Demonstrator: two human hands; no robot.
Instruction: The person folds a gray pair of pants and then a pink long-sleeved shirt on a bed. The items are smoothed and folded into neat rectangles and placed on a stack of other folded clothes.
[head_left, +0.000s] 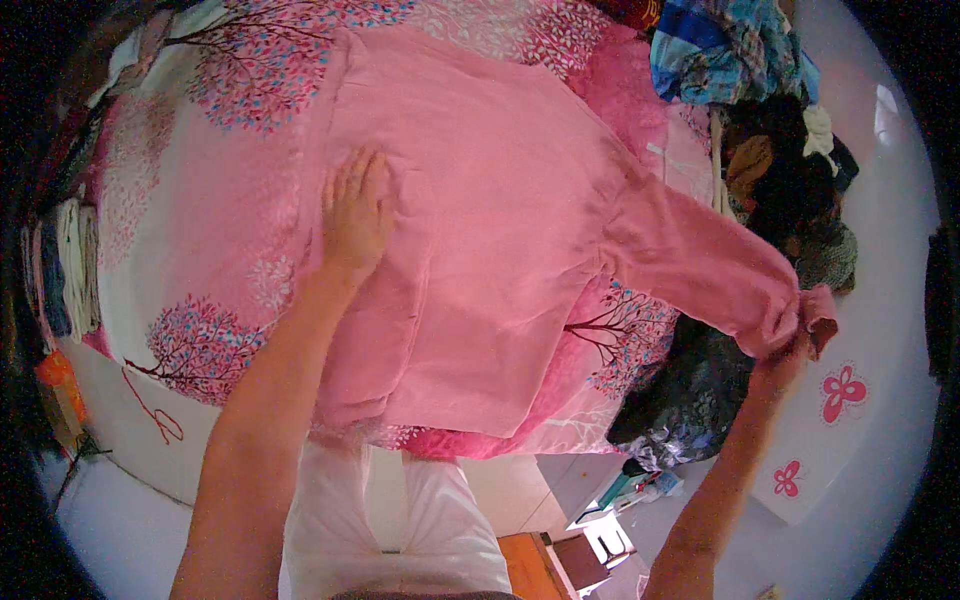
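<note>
A pink long-sleeved top (495, 187) lies spread over a bedcover with a tree print (210, 330). My left hand (358, 214) rests flat on its left part, fingers together and pointing away from me. On that side the fabric is folded inward, and a sleeve seems to lie along the body. The other sleeve (690, 255) stretches out to the right. At its end my right hand (784, 356) grips the cuff (817, 319); cloth hides most of the fingers.
Dark clothes (780, 180) are heaped along the right side, below a blue checked cloth (735, 52). A black plastic bag (679, 397) sits at the near right. Folded textiles (71, 270) are stacked at far left. A wooden piece of furniture (532, 562) stands below.
</note>
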